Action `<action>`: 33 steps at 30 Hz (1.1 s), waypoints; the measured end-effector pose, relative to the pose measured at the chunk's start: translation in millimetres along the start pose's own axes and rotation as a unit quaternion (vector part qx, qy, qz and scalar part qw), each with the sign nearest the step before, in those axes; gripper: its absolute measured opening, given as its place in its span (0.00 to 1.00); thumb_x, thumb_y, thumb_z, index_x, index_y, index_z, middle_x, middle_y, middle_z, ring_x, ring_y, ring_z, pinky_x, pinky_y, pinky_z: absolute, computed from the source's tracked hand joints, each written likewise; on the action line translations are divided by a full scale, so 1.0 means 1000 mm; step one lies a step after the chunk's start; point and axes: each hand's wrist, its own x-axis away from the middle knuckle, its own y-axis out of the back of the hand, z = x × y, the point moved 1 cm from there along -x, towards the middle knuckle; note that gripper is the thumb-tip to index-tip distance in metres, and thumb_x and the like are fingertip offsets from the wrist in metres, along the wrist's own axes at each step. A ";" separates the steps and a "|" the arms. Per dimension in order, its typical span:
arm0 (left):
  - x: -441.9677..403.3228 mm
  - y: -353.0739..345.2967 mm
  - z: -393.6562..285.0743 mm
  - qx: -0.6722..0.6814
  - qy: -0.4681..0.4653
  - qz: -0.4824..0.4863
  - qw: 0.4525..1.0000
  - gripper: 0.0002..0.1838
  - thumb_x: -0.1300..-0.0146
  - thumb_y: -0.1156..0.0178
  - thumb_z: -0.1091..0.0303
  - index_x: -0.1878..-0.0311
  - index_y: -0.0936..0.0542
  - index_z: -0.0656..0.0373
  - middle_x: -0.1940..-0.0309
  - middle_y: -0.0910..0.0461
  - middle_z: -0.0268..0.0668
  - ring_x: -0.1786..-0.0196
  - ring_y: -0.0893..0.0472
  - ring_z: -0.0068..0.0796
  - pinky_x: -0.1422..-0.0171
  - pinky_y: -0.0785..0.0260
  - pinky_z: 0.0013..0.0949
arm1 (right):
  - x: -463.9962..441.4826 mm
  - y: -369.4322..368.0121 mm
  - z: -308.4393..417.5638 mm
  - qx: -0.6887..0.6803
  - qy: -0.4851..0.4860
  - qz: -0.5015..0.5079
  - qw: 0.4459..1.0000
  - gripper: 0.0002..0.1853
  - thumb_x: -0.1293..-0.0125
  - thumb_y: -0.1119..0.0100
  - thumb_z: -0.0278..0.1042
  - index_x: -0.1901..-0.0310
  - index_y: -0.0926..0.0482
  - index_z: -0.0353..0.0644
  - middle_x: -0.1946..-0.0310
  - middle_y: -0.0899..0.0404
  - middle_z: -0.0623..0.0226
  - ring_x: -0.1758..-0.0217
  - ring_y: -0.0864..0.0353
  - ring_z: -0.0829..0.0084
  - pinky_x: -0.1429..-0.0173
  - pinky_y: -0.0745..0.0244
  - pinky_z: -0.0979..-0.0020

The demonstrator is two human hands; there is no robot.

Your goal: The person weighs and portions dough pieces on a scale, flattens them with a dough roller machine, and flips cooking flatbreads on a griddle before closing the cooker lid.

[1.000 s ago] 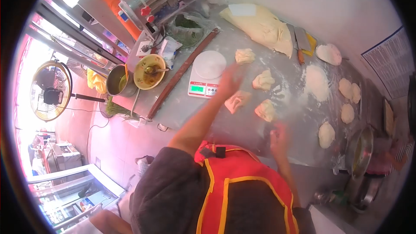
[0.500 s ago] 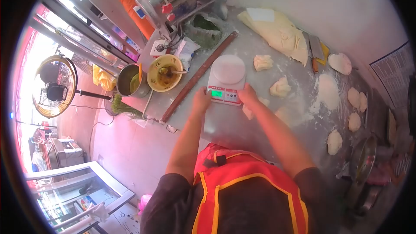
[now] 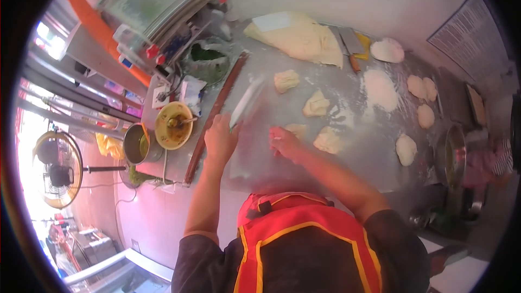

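The white scale (image 3: 247, 99) is tipped up and blurred; only a narrow white edge shows, slanting above my left hand (image 3: 221, 137). That hand is closed on its near end. Across from it, my right hand (image 3: 283, 142) has its fingers pressed together, and what they hold is too blurred to tell. Close to the right hand lie a partly hidden dough piece (image 3: 296, 129) and another lump (image 3: 328, 140). Farther back are two more dough pieces (image 3: 286, 81) (image 3: 316, 103). A long brown stick (image 3: 216, 116) lies left of my left hand.
Left of the stick are a yellow bowl (image 3: 173, 125), a metal pot (image 3: 136, 144) and a bag of greens (image 3: 206, 61). At the back lies a large dough mass (image 3: 296, 38) beside a scraper (image 3: 350, 40). Rounded dough pieces (image 3: 406, 150) and a metal pan (image 3: 455, 156) are at right.
The scale, flat on the table with both hands at its front corners, is now tipped up. My left hand has moved left, and the view has turned.
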 end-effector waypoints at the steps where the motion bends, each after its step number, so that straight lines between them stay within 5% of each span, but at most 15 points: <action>1: 0.003 -0.010 0.002 -0.051 -0.027 0.007 0.998 0.16 0.48 0.37 0.61 0.60 0.28 0.59 0.67 0.25 0.45 0.63 0.23 0.51 0.63 0.30 0.48 | 0.005 0.005 -0.001 0.011 0.016 -0.010 1.000 0.19 0.39 0.49 0.31 0.47 0.33 0.37 0.60 0.27 0.62 0.68 0.25 0.74 0.69 0.26 0.73; 3: 0.008 -0.017 0.002 -0.078 0.002 0.050 0.996 0.16 0.48 0.37 0.61 0.62 0.27 0.60 0.68 0.24 0.43 0.64 0.22 0.51 0.63 0.30 0.47 | 0.016 0.013 -0.004 0.033 0.045 -0.030 0.998 0.12 0.40 0.49 0.33 0.57 0.29 0.38 0.73 0.27 0.67 0.76 0.27 0.76 0.72 0.29 0.73; 9: -0.008 -0.018 0.004 0.088 0.080 0.051 0.992 0.14 0.47 0.37 0.62 0.61 0.23 0.60 0.67 0.20 0.42 0.65 0.20 0.45 0.62 0.29 0.41 | 0.043 0.046 0.000 -0.109 0.150 -0.044 0.982 0.11 0.37 0.47 0.33 0.57 0.31 0.36 0.73 0.26 0.69 0.75 0.27 0.78 0.70 0.30 0.75; 10: -0.013 -0.013 -0.007 0.117 0.084 0.040 0.989 0.14 0.47 0.36 0.62 0.60 0.22 0.60 0.67 0.19 0.43 0.65 0.19 0.42 0.62 0.29 0.39 | 0.048 0.054 0.005 -0.106 0.137 -0.042 0.984 0.15 0.36 0.48 0.34 0.52 0.32 0.36 0.66 0.27 0.67 0.70 0.26 0.77 0.68 0.28 0.75; 12: -0.022 -0.016 -0.034 0.281 0.100 0.044 0.954 0.16 0.43 0.37 0.62 0.56 0.23 0.61 0.66 0.19 0.38 0.66 0.20 0.30 0.60 0.29 0.34 | 0.056 0.070 0.015 -0.099 0.110 -0.032 0.989 0.21 0.35 0.48 0.36 0.43 0.35 0.36 0.52 0.30 0.63 0.59 0.26 0.74 0.63 0.25 0.74; 14: -0.032 -0.025 -0.088 0.435 0.264 0.083 0.857 0.16 0.41 0.38 0.62 0.55 0.23 0.62 0.66 0.20 0.36 0.66 0.21 0.27 0.59 0.29 0.33 | 0.057 0.086 0.013 -0.180 0.138 -0.017 0.974 0.20 0.34 0.48 0.36 0.44 0.34 0.37 0.52 0.29 0.62 0.58 0.25 0.73 0.61 0.25 0.74; 17: -0.039 -0.078 -0.114 0.545 0.282 0.189 0.766 0.17 0.40 0.39 0.62 0.52 0.24 0.63 0.64 0.21 0.35 0.63 0.22 0.26 0.57 0.29 0.32 | 0.079 0.117 0.024 -0.275 0.093 -0.049 0.956 0.18 0.33 0.48 0.35 0.45 0.34 0.37 0.53 0.27 0.61 0.56 0.24 0.70 0.57 0.23 0.73; 19: -0.039 -0.092 -0.144 0.589 0.197 0.202 0.757 0.19 0.40 0.38 0.63 0.51 0.25 0.65 0.64 0.21 0.36 0.61 0.22 0.25 0.55 0.30 0.32 | 0.087 0.141 0.023 -0.349 0.077 -0.089 0.930 0.18 0.33 0.48 0.35 0.45 0.34 0.37 0.53 0.26 0.59 0.54 0.23 0.68 0.56 0.22 0.70; 21: -0.046 -0.101 -0.157 0.595 0.147 0.176 0.770 0.19 0.41 0.38 0.64 0.51 0.26 0.67 0.64 0.21 0.37 0.60 0.23 0.25 0.53 0.30 0.32 | 0.075 0.169 0.007 -0.438 0.107 -0.134 0.883 0.19 0.33 0.47 0.35 0.45 0.34 0.36 0.53 0.25 0.58 0.52 0.22 0.66 0.55 0.21 0.66; 23: -0.050 -0.110 -0.157 0.567 0.136 0.115 0.805 0.18 0.41 0.39 0.65 0.53 0.25 0.68 0.64 0.22 0.37 0.58 0.23 0.25 0.52 0.30 0.32 | 0.065 0.209 -0.002 -0.398 0.113 -0.184 0.892 0.19 0.34 0.47 0.35 0.45 0.35 0.35 0.51 0.26 0.56 0.49 0.23 0.62 0.52 0.21 0.62; 29: -0.035 -0.128 -0.093 0.531 0.272 0.219 0.772 0.11 0.39 0.41 0.70 0.58 0.22 0.68 0.70 0.22 0.35 0.69 0.24 0.22 0.63 0.29 0.25 | 0.004 0.322 0.023 -0.392 0.119 -0.250 0.877 0.18 0.33 0.50 0.32 0.44 0.35 0.34 0.47 0.28 0.54 0.45 0.25 0.56 0.47 0.23 0.54; 33: -0.025 -0.127 -0.077 0.534 0.323 0.194 0.757 0.08 0.37 0.44 0.69 0.63 0.23 0.66 0.76 0.26 0.31 0.77 0.29 0.18 0.73 0.34 0.22 | -0.063 0.380 0.041 -0.418 0.120 -0.259 0.862 0.18 0.32 0.52 0.30 0.43 0.36 0.33 0.47 0.28 0.53 0.45 0.25 0.55 0.46 0.23 0.54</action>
